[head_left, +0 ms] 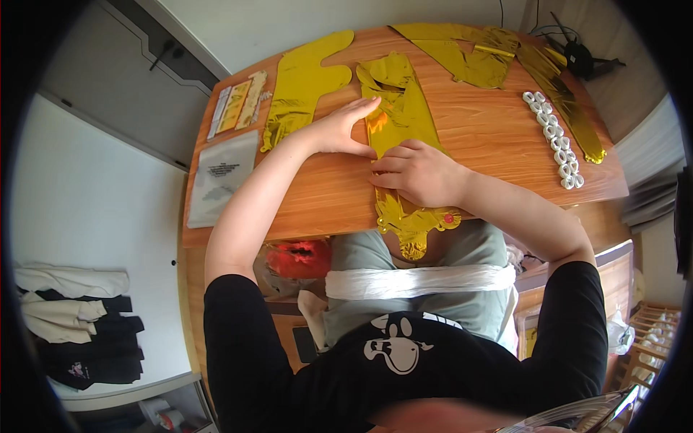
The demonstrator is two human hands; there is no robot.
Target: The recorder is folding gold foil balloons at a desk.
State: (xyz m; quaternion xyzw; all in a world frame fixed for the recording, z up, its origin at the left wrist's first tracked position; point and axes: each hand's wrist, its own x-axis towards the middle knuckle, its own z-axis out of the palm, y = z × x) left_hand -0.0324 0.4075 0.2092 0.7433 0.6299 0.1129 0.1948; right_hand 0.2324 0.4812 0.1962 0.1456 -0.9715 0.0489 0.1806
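A flat gold foil balloon (404,130) lies lengthwise on the wooden table before me. Its crinkled, lobed end (413,229) hangs over the near edge. My left hand (338,130) is open at the foil's left side, thumb spread from the outstretched fingers, and the fingertips touch that edge. Just nearer to me, my right hand (424,173) lies across the balloon. Its bent fingers reach the left edge and close on the foil; the right thumb is hidden.
Another gold balloon (307,68) lies at left, and more gold foil (469,58) at the far right. White ribbon-like rolls (554,137) form a double row on the right. A clear plastic bag (222,177) and small packets (237,105) lie left. A white band (419,281) crosses my lap.
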